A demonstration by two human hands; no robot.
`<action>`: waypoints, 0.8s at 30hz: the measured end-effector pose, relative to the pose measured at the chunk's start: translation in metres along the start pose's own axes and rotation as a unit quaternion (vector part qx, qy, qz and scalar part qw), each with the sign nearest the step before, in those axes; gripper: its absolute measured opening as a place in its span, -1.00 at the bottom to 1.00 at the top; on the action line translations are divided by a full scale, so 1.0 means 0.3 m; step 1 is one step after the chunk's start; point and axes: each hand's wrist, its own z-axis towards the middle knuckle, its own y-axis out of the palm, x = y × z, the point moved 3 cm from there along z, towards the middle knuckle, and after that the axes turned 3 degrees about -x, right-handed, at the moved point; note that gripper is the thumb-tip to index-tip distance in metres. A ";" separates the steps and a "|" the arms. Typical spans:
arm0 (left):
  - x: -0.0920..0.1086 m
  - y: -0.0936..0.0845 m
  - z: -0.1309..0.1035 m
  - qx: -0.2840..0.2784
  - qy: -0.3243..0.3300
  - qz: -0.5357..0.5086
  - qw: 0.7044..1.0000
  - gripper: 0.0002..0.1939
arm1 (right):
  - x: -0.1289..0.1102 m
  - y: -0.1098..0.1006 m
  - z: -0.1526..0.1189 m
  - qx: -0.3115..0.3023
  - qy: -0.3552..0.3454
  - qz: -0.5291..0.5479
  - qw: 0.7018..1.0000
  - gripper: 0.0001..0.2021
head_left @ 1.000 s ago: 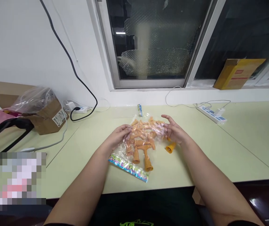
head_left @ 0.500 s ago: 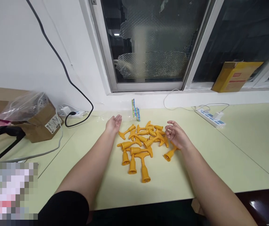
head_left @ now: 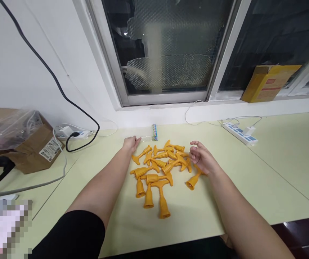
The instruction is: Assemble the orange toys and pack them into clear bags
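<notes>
Reaching, one left hand (head_left: 131, 144): beside the printed header strip of a clear plastic bag, fingers bent downward; whether they pinch the film cannot be told.

One right hand (head_left: 201, 158): fingers loosely curled, thumb apart, nothing seen in the grasp.

Orange-yellow T-handled plastic pieces (head_left: 163, 203), each with a flared cup end: about fifteen, overlap preventing an exact count. Most lie heaped on the table between the two hands and on the near side of them. Three on the heap's near edge point their cups toward the person. One lies apart from the heap, just below the right hand, its handle end partly hidden by that hand.

Printed header strip (head_left: 155, 132), blue and green: one, just right of the left hand's fingertips and beyond the heap.

Pale yellow-green table (head_left: 273, 162): one, under both hands' work.

Power strips: two. One (head_left: 241, 133) beyond and right of the right hand, one white adapter (head_left: 249, 130) plugged in; the other (head_left: 82, 135) left of the left hand, with a black plug (head_left: 75, 134).

Cardboard boxes: two. One brown (head_left: 35, 149), well left of the left hand; one yellow (head_left: 270, 84), on the sill beyond the right hand.
</notes>
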 end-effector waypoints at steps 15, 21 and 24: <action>0.000 -0.100 0.016 0.025 0.014 0.089 0.996 -0.36 | -0.003 0.053 -0.062 -0.048 0.071 -0.118 0.989 -0.72; 0.024 -0.134 0.039 0.012 -0.011 0.090 0.996 -0.54 | -0.045 -0.062 -0.089 -0.128 0.088 -0.313 0.937 -0.77; 0.027 -0.134 0.037 0.004 -0.021 0.085 0.996 -0.69 | -0.057 -0.140 -0.069 -0.116 0.101 -0.358 0.921 -0.77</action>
